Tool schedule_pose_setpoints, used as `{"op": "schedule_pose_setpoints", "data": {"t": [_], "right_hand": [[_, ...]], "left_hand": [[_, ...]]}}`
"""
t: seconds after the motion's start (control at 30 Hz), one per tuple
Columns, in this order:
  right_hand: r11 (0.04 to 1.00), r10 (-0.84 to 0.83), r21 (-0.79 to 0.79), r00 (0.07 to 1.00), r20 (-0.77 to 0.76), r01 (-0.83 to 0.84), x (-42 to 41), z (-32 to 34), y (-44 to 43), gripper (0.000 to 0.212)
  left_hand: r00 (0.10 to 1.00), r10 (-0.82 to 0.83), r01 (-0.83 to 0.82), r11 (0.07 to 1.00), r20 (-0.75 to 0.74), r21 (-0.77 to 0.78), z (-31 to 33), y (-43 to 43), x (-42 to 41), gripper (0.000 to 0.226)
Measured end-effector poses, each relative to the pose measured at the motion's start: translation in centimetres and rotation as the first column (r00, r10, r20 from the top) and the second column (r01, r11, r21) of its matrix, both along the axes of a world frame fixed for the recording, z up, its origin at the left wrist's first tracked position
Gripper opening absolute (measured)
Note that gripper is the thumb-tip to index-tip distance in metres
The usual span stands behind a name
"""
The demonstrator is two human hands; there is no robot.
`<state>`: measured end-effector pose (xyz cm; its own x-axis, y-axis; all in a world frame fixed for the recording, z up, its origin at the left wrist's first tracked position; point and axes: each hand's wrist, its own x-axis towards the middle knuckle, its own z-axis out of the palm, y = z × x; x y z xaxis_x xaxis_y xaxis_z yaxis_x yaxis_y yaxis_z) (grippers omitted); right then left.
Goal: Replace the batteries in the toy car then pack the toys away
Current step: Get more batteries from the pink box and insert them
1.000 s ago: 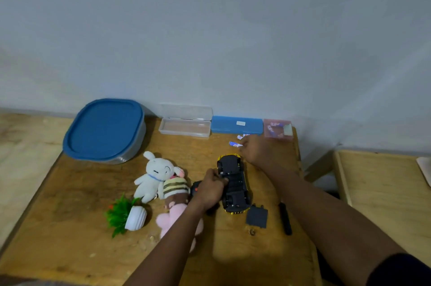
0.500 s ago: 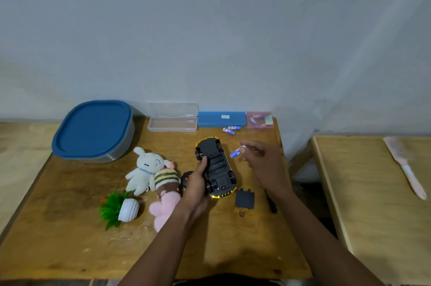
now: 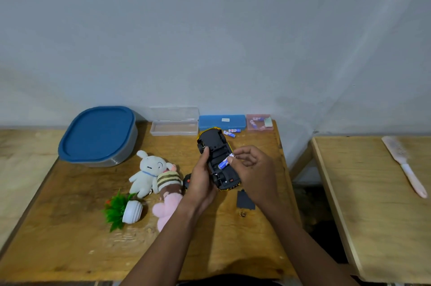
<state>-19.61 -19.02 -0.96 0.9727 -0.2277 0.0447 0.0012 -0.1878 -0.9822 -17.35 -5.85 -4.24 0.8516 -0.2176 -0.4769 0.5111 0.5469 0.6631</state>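
A yellow toy car (image 3: pixel 218 150) is held upside down above the table, its black underside facing me. My left hand (image 3: pixel 201 179) grips its left side. My right hand (image 3: pixel 251 169) pinches a blue battery (image 3: pixel 223 164) at the open battery bay in the car's underside. Two more blue batteries (image 3: pixel 232 132) lie on the table beyond the car. The black battery cover (image 3: pixel 245 200) lies flat near my right wrist, with a small screw (image 3: pixel 243 214) just in front of it.
On the wooden table (image 3: pixel 70 239) are a blue-lidded container (image 3: pixel 99 135), a clear open case (image 3: pixel 175 125), a blue case (image 3: pixel 222 122), a pink box (image 3: pixel 259 122), a white bunny plush (image 3: pixel 149 170), a pink striped plush (image 3: pixel 168 192) and a toppled potted plant (image 3: pixel 123 210). A pink brush (image 3: pixel 405 165) lies on the right table.
My right hand picked a battery from the back of the table and brought it to the car's underside. My left hand lifted the car and tilted it toward me.
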Motion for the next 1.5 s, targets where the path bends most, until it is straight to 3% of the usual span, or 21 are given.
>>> {"op": "schedule_pose_setpoints", "data": {"t": [0.3,0.57,0.77,0.93,1.07,1.23,1.3,1.4,1.5], "right_hand": [[0.99,-0.014,-0.137,1.0,0.01,0.015,-0.2,-0.8,0.6,0.011],[0.986,-0.028,-0.164,1.0,-0.007,0.027,-0.2,-1.2,0.6,0.008],[0.95,-0.042,-0.303,0.993,0.113,0.075,0.2,-2.8,0.7,0.012],[0.836,-0.059,-0.518,0.968,0.243,0.181,0.3,-4.2,0.6,0.016],[0.648,0.144,-0.747,0.94,0.309,0.147,0.4,-5.9,-0.1,0.022],[0.501,0.275,-0.861,0.926,0.258,0.091,1.7,-6.9,-0.2,0.029],[0.513,0.297,-0.858,0.933,0.205,0.025,2.5,-7.3,0.0,0.03],[0.674,0.239,-0.732,0.966,0.096,-0.094,5.0,-8.0,-0.2,0.033],[0.723,0.099,-0.688,0.995,0.015,-0.062,9.5,-9.1,-0.6,0.028]], "left_hand": [[1.0,-0.003,0.003,1.0,0.003,0.013,0.3,0.0,-0.3,0.057],[0.999,0.03,-0.03,0.999,-0.01,0.023,0.3,-0.1,-0.4,0.06],[0.999,0.04,-0.04,0.999,-0.019,-0.003,0.0,-0.2,-0.2,0.061],[0.996,0.071,-0.07,0.997,-0.045,0.03,-0.4,-0.3,0.5,0.06],[0.994,0.074,-0.067,0.994,-0.079,0.082,-1.4,0.0,1.1,0.061],[0.988,0.103,-0.085,0.985,-0.117,0.151,-3.4,0.5,2.1,0.066],[0.987,0.097,-0.076,0.985,-0.129,0.157,-3.9,0.9,2.7,0.067],[0.987,0.086,-0.058,0.979,-0.139,0.194,-4.8,1.9,4.2,0.059],[0.982,0.1,-0.062,0.973,-0.162,0.224,-5.4,2.7,5.9,0.062]]}}
